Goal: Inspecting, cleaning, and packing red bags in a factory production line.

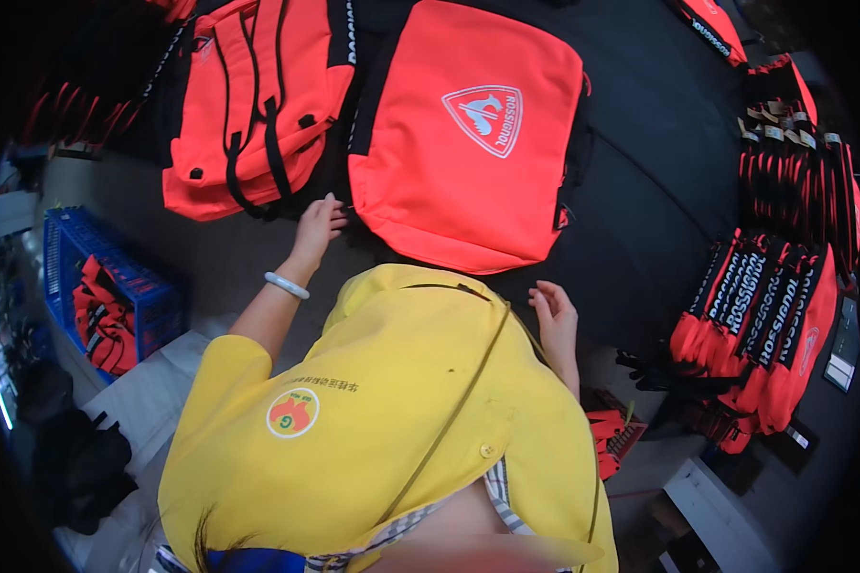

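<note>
A red backpack with a white shield-shaped emblem lies flat on the black work table in front of me, its base towards my body. To its left lies another red backpack, with black cords and straps showing. My left hand, wearing a pale bangle on the wrist, is between the lower corners of the two bags; its fingers are slightly bent and apart, with nothing seen in them. Below the right lower corner of the middle bag is my right hand, loosely curved, fingers apart, holding nothing visible.
The black table stretches to the right, with stacks of red and black bags along its far right side. A blue crate holding red pieces stands at the left. More bags are stacked at the upper left.
</note>
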Tool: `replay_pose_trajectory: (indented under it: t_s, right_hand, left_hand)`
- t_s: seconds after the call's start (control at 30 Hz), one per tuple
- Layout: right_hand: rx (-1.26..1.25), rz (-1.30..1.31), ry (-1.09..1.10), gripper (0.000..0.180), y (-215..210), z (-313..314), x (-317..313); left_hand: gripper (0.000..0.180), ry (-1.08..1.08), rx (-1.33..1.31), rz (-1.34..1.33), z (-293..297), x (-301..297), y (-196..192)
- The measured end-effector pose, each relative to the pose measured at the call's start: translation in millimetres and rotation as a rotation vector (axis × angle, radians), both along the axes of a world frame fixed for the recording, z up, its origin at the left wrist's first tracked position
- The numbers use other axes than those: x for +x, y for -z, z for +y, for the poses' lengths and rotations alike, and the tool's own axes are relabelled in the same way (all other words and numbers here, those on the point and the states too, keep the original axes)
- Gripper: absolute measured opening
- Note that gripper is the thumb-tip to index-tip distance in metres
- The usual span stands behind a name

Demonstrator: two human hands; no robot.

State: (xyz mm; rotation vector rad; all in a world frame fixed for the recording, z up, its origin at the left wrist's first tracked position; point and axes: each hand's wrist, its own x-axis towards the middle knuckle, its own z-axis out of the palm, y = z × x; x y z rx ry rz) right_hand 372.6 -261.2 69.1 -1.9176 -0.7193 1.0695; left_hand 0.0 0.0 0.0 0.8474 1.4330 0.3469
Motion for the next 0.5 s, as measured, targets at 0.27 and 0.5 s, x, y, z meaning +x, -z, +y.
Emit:
replay_pose_trajectory:
  t_s: [0.27,0.5]
  right_hand:
    - [0.166,-0.358,-0.276,0.026,-37,70,-27]
    - [0.464,-0.787,-0.381,0.051,-89,110,-54]
  left_hand:
    - [0.061,-0.029,-0.005,-0.399,-6,77,-44]
    - [0.065,0.122,0.167,-0.681,-12,145,-161]
